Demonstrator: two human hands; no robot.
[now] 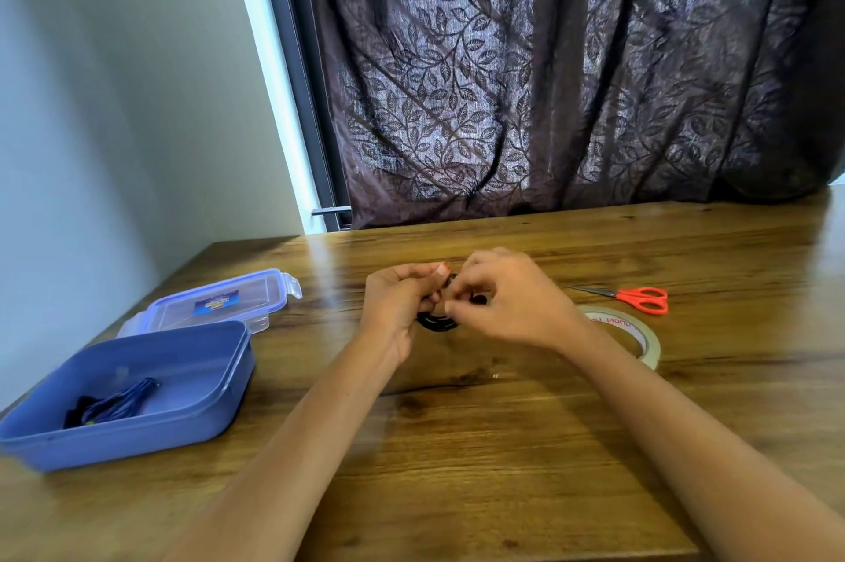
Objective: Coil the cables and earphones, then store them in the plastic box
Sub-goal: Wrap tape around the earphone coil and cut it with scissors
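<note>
At the middle of a wooden table (503, 447), the left hand (402, 301) and right hand (507, 301) both pinch a black cable (436, 323) wound into a small tight ring. Only its lower arc shows below the curled fingers (its ends are hidden). At the left, an open blue box (137, 438) holds a dark coil (114, 406), too dim to identify.

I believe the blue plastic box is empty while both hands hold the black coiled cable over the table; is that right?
Not quite: the head view shows a bluish cable bundle lying in the plastic box. The left hand and right hand do hold the black coiled cable.
</note>
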